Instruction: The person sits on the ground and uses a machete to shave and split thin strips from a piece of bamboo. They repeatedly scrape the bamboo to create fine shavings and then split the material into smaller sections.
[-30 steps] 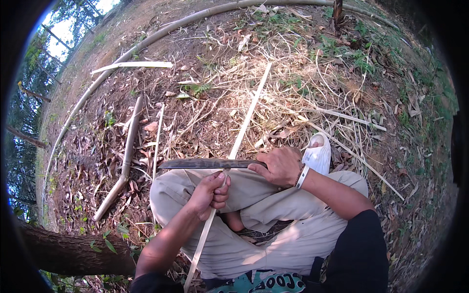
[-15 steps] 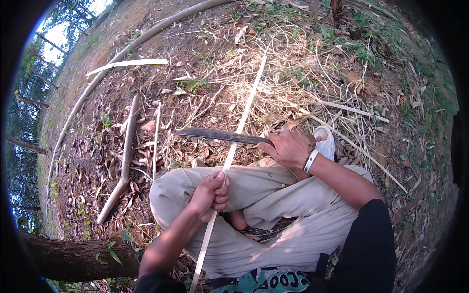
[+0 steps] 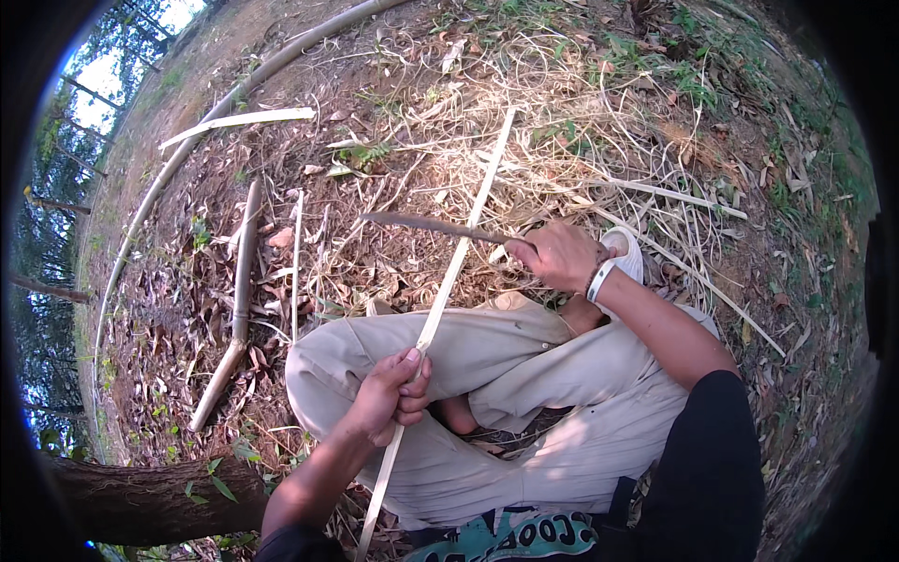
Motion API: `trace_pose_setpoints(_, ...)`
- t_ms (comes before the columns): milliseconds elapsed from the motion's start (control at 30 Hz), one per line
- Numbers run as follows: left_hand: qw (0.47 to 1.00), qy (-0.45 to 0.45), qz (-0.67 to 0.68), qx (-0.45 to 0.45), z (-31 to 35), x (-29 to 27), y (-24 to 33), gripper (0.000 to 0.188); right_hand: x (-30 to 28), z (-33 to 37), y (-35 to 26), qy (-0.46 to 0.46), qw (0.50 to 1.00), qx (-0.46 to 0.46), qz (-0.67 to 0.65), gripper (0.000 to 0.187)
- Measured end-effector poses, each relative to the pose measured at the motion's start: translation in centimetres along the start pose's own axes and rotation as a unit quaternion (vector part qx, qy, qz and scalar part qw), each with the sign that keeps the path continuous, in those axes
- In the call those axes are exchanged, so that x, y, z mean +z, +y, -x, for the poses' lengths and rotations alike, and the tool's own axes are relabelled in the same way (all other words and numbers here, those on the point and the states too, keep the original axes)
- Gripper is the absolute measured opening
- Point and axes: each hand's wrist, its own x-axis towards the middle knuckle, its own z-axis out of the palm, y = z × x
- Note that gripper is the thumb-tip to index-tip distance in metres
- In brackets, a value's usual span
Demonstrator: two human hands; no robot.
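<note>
Our left hand (image 3: 387, 395) clamps a split bamboo strip (image 3: 451, 279); our right hand (image 3: 560, 257) is clamped around a machete (image 3: 421, 223). Far shavings (image 3: 562, 155) suggest progress; the strip appears unfinished.

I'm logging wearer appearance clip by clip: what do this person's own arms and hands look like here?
The left hand and right hand are ungloved. The right wrist wears a white band with a small dark marking and, nearer the hand, a thin dark bracelet. No band shows on the left wrist. Both black sleeves leave the forearms bare.
</note>
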Motion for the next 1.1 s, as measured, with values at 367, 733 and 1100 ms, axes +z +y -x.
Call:
trace_pose_setpoints(367, 0.999, 0.021, 0.041, -0.024, 4.5, -0.1, -1.6, 0.029, -2.0, -1.9, -0.1, -0.023, 0.997, 0.040, 0.058, 0.072)
trace_pose_setpoints(733, 0.997, 0.023, 0.066, -0.020, 9.2, -2.0, -5.0, 0.032, -0.7, -1.7, -0.4, 0.020, 0.999, 0.035, -0.003, 0.066)
trace_pose_setpoints(1100, 0.995, 0.001, 0.099, 0.026, 16.6, -4.5, -9.2, 0.034, -2.5, -4.0, 0.3, 0.049, 0.997, 0.051, -0.031, 0.071)
